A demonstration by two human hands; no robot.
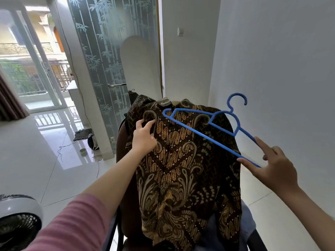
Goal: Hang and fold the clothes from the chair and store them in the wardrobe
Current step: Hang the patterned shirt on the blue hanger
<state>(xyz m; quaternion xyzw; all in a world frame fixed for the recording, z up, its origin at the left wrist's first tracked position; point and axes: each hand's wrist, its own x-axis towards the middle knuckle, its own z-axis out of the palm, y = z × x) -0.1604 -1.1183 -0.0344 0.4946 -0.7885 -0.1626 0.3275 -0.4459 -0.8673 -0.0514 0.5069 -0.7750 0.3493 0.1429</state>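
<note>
A brown and gold batik shirt (183, 167) hangs draped over the back of a dark chair (125, 178), collar at the top. My left hand (144, 135) grips the shirt's left shoulder, fingers curled into the cloth. A blue plastic hanger (206, 128) lies tilted over the shirt's upper part, hook pointing up to the right. My right hand (272, 169) holds the hanger's near end between thumb and fingers, index finger stretched out along it. Bluish cloth (248, 227) shows on the chair seat under the shirt.
A white wall (281, 69) runs close on the right. Behind the chair stands a frosted glass door with bamboo pattern (108, 69). A fan (18, 220) sits at the lower left, with cables and small items on the shiny tiled floor (45, 151).
</note>
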